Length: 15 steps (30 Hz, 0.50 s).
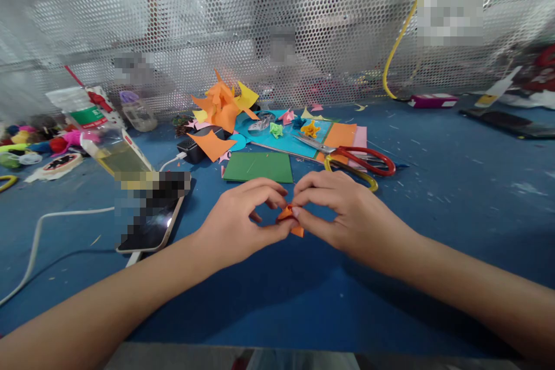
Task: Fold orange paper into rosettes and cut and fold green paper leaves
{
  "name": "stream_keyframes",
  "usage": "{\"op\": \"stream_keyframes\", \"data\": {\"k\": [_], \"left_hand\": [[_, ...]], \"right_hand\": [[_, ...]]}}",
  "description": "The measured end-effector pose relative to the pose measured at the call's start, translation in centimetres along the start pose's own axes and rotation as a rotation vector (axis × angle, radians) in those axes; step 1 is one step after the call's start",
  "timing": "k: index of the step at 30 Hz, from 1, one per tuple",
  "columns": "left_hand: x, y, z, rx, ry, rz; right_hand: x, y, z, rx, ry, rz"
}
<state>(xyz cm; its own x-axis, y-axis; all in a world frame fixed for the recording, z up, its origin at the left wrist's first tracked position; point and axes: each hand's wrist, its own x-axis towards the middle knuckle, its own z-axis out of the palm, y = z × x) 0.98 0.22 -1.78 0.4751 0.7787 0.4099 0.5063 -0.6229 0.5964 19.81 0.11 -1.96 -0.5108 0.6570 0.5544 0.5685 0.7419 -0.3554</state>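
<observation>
One small folded orange paper (298, 232), left hand (240, 217) gripping its left side, right hand (347, 208) pinching its right between thumb and fingers, both over blue tabletop (277, 295), green paper (259, 166) just beyond, scissors (342, 152) beyond right hand.

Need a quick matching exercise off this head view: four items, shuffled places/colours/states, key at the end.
1. Folded paper piece
2. Scissors
3. Rectangular paper nearest the hands
4. Smartphone

A. Green
B. Left of the left hand
C. Red and yellow handles
D. Pinched between left and right hand

Pairs: 1-D; 2-C; 3-A; 4-B
</observation>
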Motion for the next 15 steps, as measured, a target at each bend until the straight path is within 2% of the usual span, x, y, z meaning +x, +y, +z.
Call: {"op": "stream_keyframes", "data": {"k": [6, 15], "left_hand": [[0.22, -0.20, -0.18, -0.099, -0.035, -0.025], [0.22, 0.38, -0.31, -0.103, -0.105, -0.051]], "right_hand": [[0.25, 0.17, -0.08, 0.016, 0.019, 0.005], [0.21, 0.35, -0.08, 0.053, -0.053, 0.043]]}}
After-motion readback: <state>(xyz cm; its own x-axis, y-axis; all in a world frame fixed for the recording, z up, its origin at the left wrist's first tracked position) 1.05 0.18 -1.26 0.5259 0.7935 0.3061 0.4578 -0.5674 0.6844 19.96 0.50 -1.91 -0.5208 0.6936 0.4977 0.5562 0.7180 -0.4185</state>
